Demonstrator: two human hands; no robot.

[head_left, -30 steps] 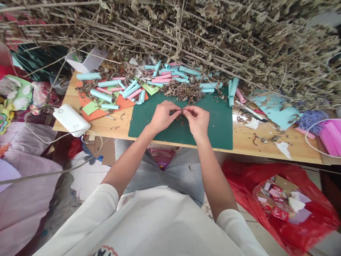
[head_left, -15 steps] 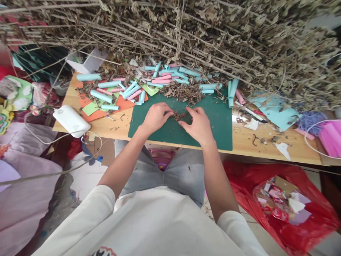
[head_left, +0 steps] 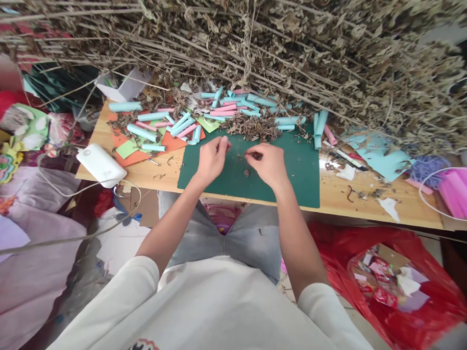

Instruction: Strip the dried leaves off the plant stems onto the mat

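Note:
Above the green cutting mat, my right hand pinches a small clump of dark dried leaves between thumb and fingers. My left hand is over the mat's left half, apart from the right, with its fingers curled inward and thumb on top. Whatever it may hold is hidden. A few crumbs of dried leaf lie on the mat between the hands. Just beyond them sits a heap of crushed dried leaves, with many blue paper tubes and pink paper tubes behind and to the left.
Bundled dried stalks cover the back of the wooden table. A white power bank with a cable lies at the left edge. Blue paper and a pen are at right. A red plastic bag hangs open below.
My hands have moved apart from the small leaf pile between them. Most of that pile is gone from the mat; my right hand now pinches leaves, and my left fingers have curled in.

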